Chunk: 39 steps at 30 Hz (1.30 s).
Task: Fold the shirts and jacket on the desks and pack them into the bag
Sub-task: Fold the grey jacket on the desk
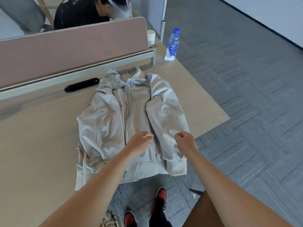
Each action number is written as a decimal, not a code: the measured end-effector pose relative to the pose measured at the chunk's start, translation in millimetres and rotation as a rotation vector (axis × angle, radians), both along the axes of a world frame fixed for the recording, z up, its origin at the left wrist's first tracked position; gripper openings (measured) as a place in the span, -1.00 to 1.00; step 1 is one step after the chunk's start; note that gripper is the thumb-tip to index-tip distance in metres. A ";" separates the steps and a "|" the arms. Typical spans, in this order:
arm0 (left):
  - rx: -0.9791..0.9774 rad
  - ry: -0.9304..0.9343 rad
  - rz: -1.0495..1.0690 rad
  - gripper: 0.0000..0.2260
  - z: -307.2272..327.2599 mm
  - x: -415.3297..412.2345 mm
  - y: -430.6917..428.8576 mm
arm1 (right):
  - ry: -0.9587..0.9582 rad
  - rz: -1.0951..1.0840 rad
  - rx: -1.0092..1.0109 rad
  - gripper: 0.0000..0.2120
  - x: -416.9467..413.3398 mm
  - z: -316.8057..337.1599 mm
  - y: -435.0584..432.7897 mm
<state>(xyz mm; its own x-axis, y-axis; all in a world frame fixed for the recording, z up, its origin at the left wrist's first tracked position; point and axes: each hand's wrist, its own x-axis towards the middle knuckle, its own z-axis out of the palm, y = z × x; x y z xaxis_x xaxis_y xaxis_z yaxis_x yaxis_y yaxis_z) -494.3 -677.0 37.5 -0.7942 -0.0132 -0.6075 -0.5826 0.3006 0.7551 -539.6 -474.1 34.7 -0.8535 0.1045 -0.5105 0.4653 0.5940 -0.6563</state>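
Observation:
A light grey zip jacket (pixel 136 102) lies front up on the tan desk (pixel 41 145), collar at the far end and hem hanging over the near edge. Both sleeves are laid inward along its body. My left hand (pixel 141 143) is over the lower middle of the jacket by the zip, fingers relaxed and slightly blurred. My right hand (pixel 184 140) is above the lower part of the right sleeve, its fingers curled into a fist with no fabric visibly in it. No shirts are in view.
A water bottle (pixel 173 44) stands at the desk's far right corner, near a white cup (pixel 151 36). A black oblong object (pixel 82 84) lies left of the collar. A pink partition (pixel 73 46) backs the desk, with a person (pixel 78 12) behind it. Grey carpet lies to the right.

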 end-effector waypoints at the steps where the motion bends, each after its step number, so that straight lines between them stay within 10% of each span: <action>1: 0.019 -0.011 -0.023 -0.79 -4.1 -6.6 10.5 | 0.011 -0.022 0.031 -0.86 -4.4 -4.3 12.8; 19: 0.085 -0.161 0.003 -0.70 -75.5 -57.9 84.4 | -0.331 -0.186 -0.232 -0.29 -26.5 -167.4 79.4; 34: 0.333 -0.232 0.257 -0.75 -12.6 -17.8 59.8 | -0.129 0.109 -0.169 -0.81 -6.1 -6.4 18.6; 39: 0.207 -0.145 0.232 -0.66 35.8 -2.8 12.0 | 0.007 0.379 -0.010 -0.60 -5.1 49.2 -46.1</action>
